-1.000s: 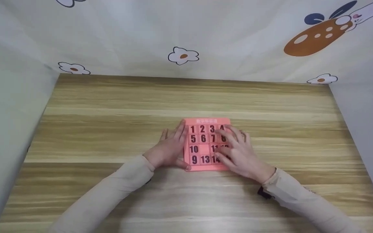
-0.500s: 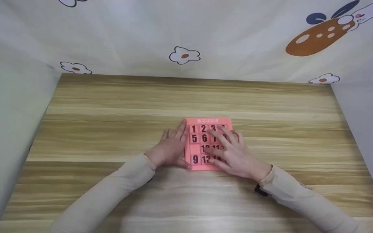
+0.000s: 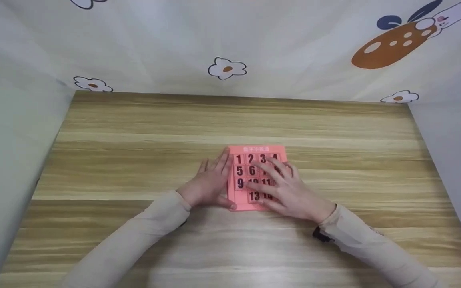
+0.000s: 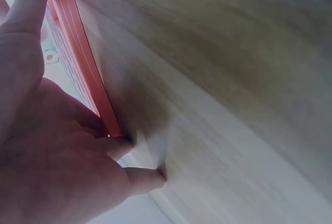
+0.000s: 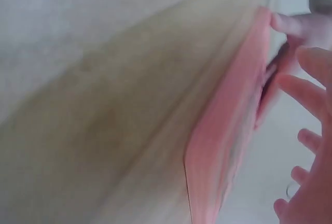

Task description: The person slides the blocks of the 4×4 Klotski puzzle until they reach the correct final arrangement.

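Observation:
A pink number sliding puzzle (image 3: 276, 149) lies flat on the wooden table, with dark numerals on its tiles. The left hand (image 3: 210, 186) rests along its left edge, fingers fairly straight and thumb at the near left corner. In the left wrist view, two fingertips (image 4: 150, 180) reach past the frame to the table. Over the right side of the tiles spreads the right hand (image 3: 294, 194), with a fingertip beside the 9 tile (image 3: 240, 183). The vacant slot is at the bottom left. Several right-hand tiles are partly hidden under the fingers.
The wooden table (image 3: 134, 120) extends around the puzzle. Behind it hangs a pale curtain (image 3: 154, 48) printed with flowers and a carrot-like shape. Pale walls (image 3: 10, 160) stand at both sides. A dark band (image 3: 321, 235) shows at the right wrist.
The 10 tile slid right, then the 9 tile moved up from the bottom row, leaving the bottom-left slot vacant. The right hand shifted left over the tiles; the left hand stayed put.

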A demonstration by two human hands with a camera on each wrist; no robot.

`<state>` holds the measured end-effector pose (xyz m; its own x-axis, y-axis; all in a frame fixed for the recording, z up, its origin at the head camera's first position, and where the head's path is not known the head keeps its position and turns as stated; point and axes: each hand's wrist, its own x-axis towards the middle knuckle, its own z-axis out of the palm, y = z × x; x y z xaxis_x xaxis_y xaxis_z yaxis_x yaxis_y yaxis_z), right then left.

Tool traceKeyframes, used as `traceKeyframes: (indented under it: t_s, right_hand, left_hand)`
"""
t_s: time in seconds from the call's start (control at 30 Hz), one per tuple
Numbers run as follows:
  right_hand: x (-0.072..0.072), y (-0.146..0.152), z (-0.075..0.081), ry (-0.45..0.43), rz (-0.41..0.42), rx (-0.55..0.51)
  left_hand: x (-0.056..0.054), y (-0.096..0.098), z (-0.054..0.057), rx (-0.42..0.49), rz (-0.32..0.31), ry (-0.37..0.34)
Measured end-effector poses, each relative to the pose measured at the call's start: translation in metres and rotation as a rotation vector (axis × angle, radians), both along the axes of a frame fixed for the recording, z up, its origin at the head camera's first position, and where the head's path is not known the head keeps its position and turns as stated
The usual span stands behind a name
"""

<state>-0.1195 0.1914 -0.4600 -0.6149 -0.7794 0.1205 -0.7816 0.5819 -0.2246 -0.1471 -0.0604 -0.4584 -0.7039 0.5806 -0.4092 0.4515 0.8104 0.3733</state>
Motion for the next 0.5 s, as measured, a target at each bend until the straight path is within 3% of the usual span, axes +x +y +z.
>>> traceKeyframes:
  t_s: [0.2,0.5]
  right_hand:
    - [0.002,0.012,0.000,-0.016,0.020,-0.070]
    - [0.011,0.002,-0.009,-0.070,0.104,0.000]
  left_hand:
    - [-0.001,-0.001,-0.004,0.020,0.006,0.004]
    - [0.000,0.000,-0.002,0.022,0.017,-0.001]
